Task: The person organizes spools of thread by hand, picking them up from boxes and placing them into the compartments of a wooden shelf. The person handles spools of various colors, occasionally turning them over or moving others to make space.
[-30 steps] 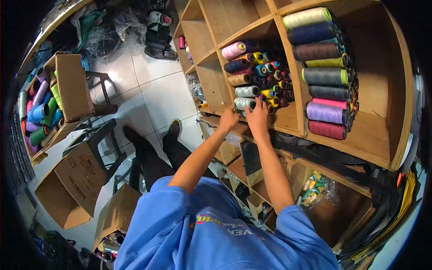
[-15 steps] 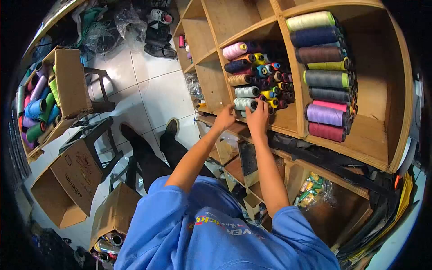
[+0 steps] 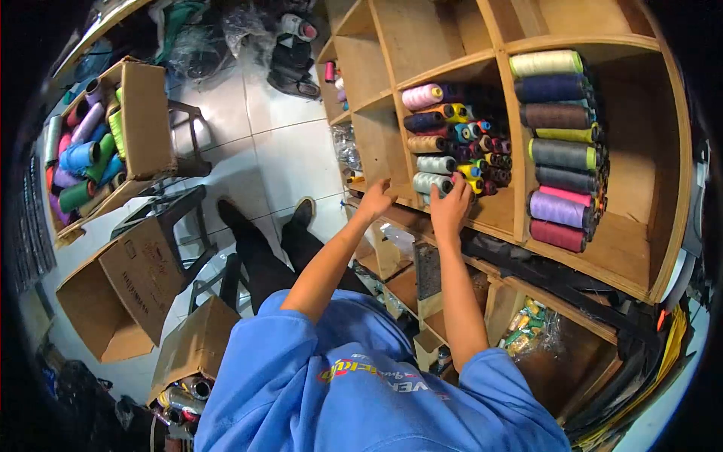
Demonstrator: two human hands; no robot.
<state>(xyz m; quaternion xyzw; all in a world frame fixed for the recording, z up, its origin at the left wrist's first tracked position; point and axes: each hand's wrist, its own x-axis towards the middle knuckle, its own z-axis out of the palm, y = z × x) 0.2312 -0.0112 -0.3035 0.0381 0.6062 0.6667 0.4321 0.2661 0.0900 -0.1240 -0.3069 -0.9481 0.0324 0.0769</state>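
A pale grey-green thread spool [image 3: 431, 183] lies on its side at the bottom front of a stack in a shelf compartment. At its right end is my right hand [image 3: 450, 211], thumb and fingers spread against or just in front of it; exact contact is partly hidden. My left hand [image 3: 376, 202] is off the spool, left of it by the shelf's front edge, fingers apart and holding nothing. Directly above lies another pale grey spool [image 3: 436, 164], with a tan spool [image 3: 426, 145] and a pink spool [image 3: 422, 96] higher in the same column.
More spools, including a lilac one [image 3: 558, 209], are stacked in the right-hand compartment of the wooden shelf [image 3: 520, 173]. At left stand a carton of spools [image 3: 143, 120], a tipped carton [image 3: 135, 286] and another carton [image 3: 197, 343]. A bag of spools [image 3: 531, 328] sits in the lower shelf.
My left hand has come away from the pale grey-green spool. My right hand stays at its right end with fingers more spread. The view has shifted slightly.
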